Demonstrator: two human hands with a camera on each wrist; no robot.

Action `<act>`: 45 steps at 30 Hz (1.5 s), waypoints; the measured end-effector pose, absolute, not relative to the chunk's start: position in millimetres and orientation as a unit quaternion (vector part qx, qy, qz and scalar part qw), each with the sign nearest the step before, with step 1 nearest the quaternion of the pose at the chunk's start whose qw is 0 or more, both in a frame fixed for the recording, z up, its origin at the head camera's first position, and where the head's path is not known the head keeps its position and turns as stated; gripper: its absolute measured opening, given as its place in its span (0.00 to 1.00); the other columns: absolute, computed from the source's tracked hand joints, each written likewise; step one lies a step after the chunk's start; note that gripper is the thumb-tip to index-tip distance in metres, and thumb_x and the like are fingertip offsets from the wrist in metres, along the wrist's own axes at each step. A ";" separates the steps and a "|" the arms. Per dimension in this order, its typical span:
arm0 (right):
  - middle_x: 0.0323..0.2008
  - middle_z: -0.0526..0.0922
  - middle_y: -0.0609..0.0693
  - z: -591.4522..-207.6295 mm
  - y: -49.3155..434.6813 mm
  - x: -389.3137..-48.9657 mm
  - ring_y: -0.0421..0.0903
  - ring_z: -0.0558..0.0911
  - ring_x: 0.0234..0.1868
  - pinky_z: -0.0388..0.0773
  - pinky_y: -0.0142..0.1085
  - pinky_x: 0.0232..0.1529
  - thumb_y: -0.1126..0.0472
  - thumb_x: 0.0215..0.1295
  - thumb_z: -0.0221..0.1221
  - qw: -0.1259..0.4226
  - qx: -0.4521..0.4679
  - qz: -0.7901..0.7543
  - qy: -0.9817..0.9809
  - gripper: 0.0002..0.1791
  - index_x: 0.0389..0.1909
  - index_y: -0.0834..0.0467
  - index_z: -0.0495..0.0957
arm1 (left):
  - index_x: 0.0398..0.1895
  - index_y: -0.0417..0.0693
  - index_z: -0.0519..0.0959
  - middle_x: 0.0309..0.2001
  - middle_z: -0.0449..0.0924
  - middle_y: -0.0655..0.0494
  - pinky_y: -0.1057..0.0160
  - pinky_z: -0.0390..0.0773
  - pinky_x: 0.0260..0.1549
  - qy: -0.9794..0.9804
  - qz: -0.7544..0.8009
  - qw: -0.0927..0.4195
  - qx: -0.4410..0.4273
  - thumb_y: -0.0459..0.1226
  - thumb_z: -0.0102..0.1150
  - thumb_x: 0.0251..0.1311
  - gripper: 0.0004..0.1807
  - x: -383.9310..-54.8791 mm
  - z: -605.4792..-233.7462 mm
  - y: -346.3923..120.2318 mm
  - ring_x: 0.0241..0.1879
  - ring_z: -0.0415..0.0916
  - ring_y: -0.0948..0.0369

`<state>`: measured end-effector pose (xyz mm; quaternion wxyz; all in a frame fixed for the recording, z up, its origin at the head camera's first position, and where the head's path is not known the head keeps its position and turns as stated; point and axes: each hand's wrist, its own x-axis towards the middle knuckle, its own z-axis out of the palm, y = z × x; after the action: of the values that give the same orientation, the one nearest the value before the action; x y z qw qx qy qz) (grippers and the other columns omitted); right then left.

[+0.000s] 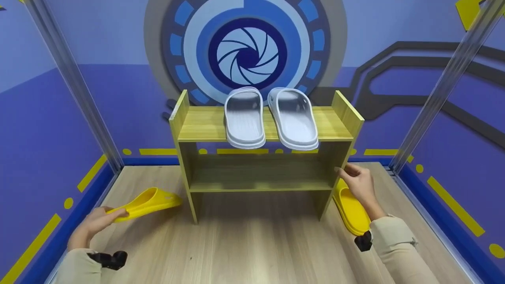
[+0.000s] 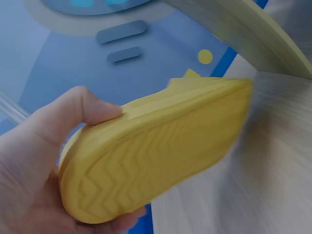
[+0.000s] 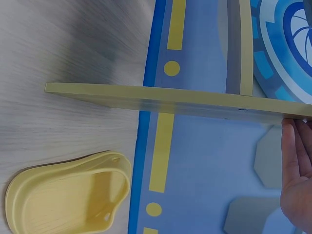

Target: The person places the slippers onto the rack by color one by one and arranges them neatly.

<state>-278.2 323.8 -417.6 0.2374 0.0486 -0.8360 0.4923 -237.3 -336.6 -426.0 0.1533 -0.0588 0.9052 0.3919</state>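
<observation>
My left hand (image 1: 96, 221) grips a yellow slipper (image 1: 148, 203) by its heel, thumb on the upper rim and fingers beneath. It hangs tilted beside the left leg of a small wooden shoe rack (image 1: 260, 191); the left wrist view shows its zigzag-patterned sole (image 2: 156, 161). My right hand (image 1: 359, 183) touches the outer face of the rack's right side panel (image 3: 185, 100) with straight fingers (image 3: 291, 151). Below that hand, another yellow slipper (image 1: 353, 211) lies on the wood-grain surface just right of the rack. Two light grey slippers (image 1: 245, 122) stand side by side on the top shelf.
The rack has raised side ends and a lower shelf (image 1: 260, 177) carrying no shoes. A patterned blue wall (image 1: 126, 94) stands close behind. Metal posts (image 1: 75, 83) rise at the left and right corners, with side walls beyond the wood-grain floor (image 1: 252, 244).
</observation>
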 end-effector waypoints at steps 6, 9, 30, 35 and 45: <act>0.38 0.80 0.55 -417.8 323.7 -279.1 0.40 0.78 0.35 0.72 0.26 0.38 0.53 0.56 0.59 0.239 0.054 0.500 -0.831 0.22 0.46 0.63 0.77 | 0.43 0.28 0.69 0.35 0.67 0.48 0.60 0.65 0.31 0.889 0.405 0.207 -0.051 0.54 0.45 0.58 0.32 -229.7 -419.4 -343.7 0.34 0.65 0.55; 0.37 0.80 0.56 -418.3 323.7 -279.8 0.41 0.79 0.35 0.72 0.26 0.37 0.54 0.56 0.59 0.242 0.059 0.507 -0.825 0.21 0.45 0.64 0.77 | 0.42 0.31 0.69 0.34 0.68 0.49 0.60 0.67 0.32 0.878 0.416 0.229 -0.059 0.54 0.46 0.57 0.30 -226.9 -417.7 -345.2 0.34 0.66 0.56; 0.38 0.80 0.56 -414.2 321.9 -277.4 0.39 0.78 0.35 0.72 0.25 0.38 0.54 0.55 0.59 0.232 0.044 0.507 -0.829 0.21 0.46 0.64 0.77 | 0.58 0.26 0.56 0.35 0.68 0.50 0.59 0.66 0.38 0.828 0.468 0.288 0.113 0.43 0.50 0.54 0.35 -231.1 -422.3 -297.7 0.37 0.65 0.56; 0.38 0.80 0.60 -401.4 312.5 -267.0 0.38 0.78 0.34 0.71 0.23 0.36 0.59 0.56 0.59 0.235 0.055 0.512 -0.824 0.19 0.46 0.67 0.76 | 0.60 0.28 0.54 0.35 0.68 0.50 0.59 0.63 0.38 0.823 0.473 0.270 0.163 0.41 0.53 0.52 0.36 -232.8 -418.3 -275.2 0.36 0.65 0.57; 0.38 0.80 0.58 -411.1 318.4 -273.3 0.41 0.78 0.35 0.72 0.25 0.38 0.58 0.57 0.58 0.241 0.069 0.514 -0.820 0.19 0.46 0.66 0.76 | 0.61 0.33 0.55 0.38 0.68 0.49 0.58 0.64 0.37 0.810 0.474 0.258 0.229 0.39 0.57 0.48 0.38 -233.0 -409.5 -246.1 0.37 0.65 0.55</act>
<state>-273.3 318.4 -411.1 0.2409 0.0691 -0.8201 0.5143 -233.0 -246.1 -409.5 0.2579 0.2293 0.8099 0.4743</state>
